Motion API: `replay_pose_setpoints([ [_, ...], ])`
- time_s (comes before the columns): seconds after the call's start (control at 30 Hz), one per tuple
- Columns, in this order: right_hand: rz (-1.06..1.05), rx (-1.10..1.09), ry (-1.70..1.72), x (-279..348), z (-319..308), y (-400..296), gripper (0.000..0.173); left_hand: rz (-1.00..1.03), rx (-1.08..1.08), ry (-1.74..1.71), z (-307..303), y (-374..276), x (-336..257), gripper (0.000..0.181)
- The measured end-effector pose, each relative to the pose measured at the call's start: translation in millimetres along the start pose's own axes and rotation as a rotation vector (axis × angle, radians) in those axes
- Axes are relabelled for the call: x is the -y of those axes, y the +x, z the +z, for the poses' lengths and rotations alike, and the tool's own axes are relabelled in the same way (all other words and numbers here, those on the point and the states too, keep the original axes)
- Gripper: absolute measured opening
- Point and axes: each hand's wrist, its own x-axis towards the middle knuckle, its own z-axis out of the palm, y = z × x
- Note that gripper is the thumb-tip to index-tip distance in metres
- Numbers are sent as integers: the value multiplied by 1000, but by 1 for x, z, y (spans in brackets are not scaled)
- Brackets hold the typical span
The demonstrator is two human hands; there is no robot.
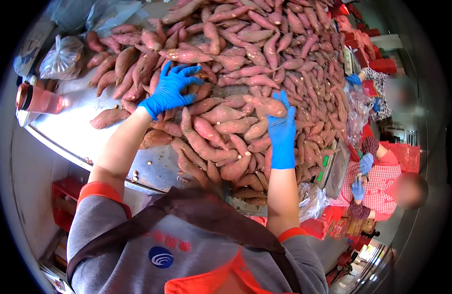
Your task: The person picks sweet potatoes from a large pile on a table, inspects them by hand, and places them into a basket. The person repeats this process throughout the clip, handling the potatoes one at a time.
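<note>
My left hand (174, 88), in a blue glove, lies spread over the sweet potato pile left of centre. A brownish sweet potato (202, 92) shows between its thumb and fingers; its fingers are apart and I see no firm grip. On the right, my gloved right hand (283, 134) holds a pale, scuffed sweet potato (264, 105) by its right end, just above the others. Between my hands lie several loose sweet potatoes, among them a long curved one (204, 141) and a reddish one (209, 130).
The metal table (147, 169) bears the large heap (296, 44). At left stand a pink bottle (42, 99) and a tied plastic bag (62, 58). A scale (334, 169) sits at the right edge, near a co-worker in a checked apron (373, 180). Another gloved person (380, 92) is farther along.
</note>
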Motion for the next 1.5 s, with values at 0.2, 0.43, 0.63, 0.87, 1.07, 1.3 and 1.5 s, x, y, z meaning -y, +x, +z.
replay_pose_setpoints([
  [0.2, -11, 2, -50, 7, 40, -43, 65, 33, -28, -692, -11, 21, -84, 32],
  [0.43, 23, -34, -407, 7, 81, -74, 55, -125, 294, -794, 26, -12, -148, 64],
  [0.63, 162, 91, -613, -40, 58, -108, 42, -690, 771, -1532, 22, -75, -153, 63],
  [0.87, 71, -12, -576, -34, 61, -27, 34, -776, 540, -1783, 7, -118, -121, 71],
  [1.07, -125, 567, -2197, -51, 18, 46, 52, -762, 538, -1810, 8, -117, -110, 72],
  [1.3, -226, 538, -1833, -21, -3, 61, 38, -812, 449, -1880, 10, -121, -111, 67],
  [1.5, 484, 254, -560, 19, 23, 8, 54, -785, 451, -2017, 13, -120, -106, 60],
])
